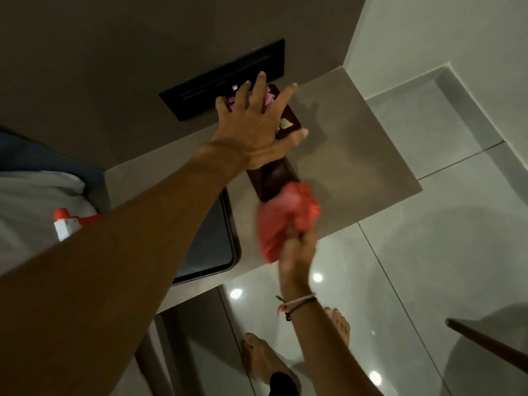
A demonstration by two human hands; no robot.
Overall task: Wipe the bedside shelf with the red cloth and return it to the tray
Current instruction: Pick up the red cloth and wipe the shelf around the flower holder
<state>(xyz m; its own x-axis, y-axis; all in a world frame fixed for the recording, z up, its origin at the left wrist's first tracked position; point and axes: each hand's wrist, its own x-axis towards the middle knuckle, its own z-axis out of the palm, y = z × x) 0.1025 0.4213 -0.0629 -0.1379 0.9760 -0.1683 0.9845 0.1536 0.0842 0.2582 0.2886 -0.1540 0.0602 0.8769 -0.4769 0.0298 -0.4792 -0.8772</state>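
Your right hand [297,250] grips the bunched red cloth [283,221] on the shelf [357,155] at six o'clock, while your left hand [254,130], fingers spread, steadies the dark box [278,178] at twelve o'clock.

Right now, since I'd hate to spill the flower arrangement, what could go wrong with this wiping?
1. The right hand swings the bunched red cloth right against the near end of the dark wooden dish; a snag might drag it.
2. The left hand hangs spread over the petals; pressing down may crush or scatter them.
3. The cloth works near the shelf front edge, so the dish could be nudged off.
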